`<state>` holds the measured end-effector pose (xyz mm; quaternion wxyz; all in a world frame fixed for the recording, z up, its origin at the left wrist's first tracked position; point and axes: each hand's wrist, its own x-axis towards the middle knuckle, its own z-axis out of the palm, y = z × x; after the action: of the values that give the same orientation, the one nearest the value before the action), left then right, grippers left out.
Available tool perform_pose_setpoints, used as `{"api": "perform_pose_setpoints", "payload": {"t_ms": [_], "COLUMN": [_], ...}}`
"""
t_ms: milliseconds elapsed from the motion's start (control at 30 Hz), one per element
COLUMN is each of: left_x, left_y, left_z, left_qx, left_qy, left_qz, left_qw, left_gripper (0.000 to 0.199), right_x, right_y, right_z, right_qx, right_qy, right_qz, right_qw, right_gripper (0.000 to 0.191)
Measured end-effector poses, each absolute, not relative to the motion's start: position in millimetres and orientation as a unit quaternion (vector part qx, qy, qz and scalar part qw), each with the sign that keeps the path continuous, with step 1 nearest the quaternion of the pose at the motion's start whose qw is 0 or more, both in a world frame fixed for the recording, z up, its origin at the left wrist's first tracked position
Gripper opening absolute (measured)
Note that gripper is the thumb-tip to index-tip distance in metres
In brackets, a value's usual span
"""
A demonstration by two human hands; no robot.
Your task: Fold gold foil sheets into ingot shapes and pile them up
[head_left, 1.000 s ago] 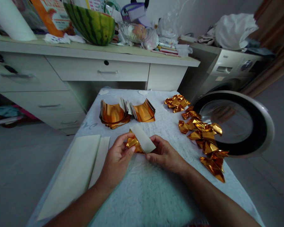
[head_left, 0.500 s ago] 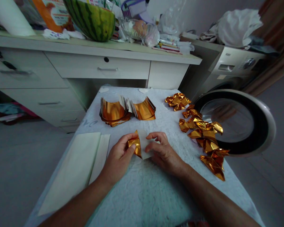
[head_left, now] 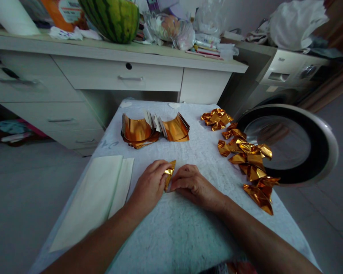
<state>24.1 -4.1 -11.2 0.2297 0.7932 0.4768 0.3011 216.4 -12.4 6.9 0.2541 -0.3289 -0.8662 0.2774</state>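
A small piece of folded gold foil paper stands between my two hands above the cloth-covered table. My left hand is closed round its left side, and the fingers cover much of it. At its lower right edge, my right hand pinches with thumb and forefinger; the fingertips hide the exact grip. Beyond the hands lie two curved stacks of gold foil sheets, side by side. Several folded gold foil pieces are heaped along the table's right side.
Folded pale paper lies at the table's left. An open washing machine door borders the right edge. Behind stands a white desk bearing a cut watermelon and plastic bags. Something dark and red shows at the near edge.
The foil's pale side, facing right before, is now out of sight and the piece looks narrower. My right fingers have closed at its edge. The camera view has shifted slightly.
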Motion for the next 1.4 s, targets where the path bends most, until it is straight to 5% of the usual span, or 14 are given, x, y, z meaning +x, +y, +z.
{"api": "perform_pose_setpoints", "payload": {"t_ms": [200,833,1067,1400], "left_x": [23,14,14,11], "left_y": [-6,-13,-13,-13], "left_z": [-10,-3,1,1], "left_qx": [0.808,0.82,0.81,0.818], "left_qy": [0.524,0.497,0.487,0.473], "left_qz": [0.231,0.209,0.239,0.221], "left_qw": [0.137,0.192,0.222,0.24], "left_gripper": [0.032,0.041,0.016,0.013], "right_x": [215,201,200,196], "right_y": [-11,-12,-12,-12], "right_z": [6,2,0,1], "right_qx": [-0.374,-0.499,-0.51,-0.521], "right_qy": [-0.842,-0.799,-0.801,-0.795], "right_qz": [0.28,0.237,0.213,0.214], "right_qw": [0.27,0.238,0.231,0.225], "right_gripper": [0.007,0.007,0.008,0.009]}}
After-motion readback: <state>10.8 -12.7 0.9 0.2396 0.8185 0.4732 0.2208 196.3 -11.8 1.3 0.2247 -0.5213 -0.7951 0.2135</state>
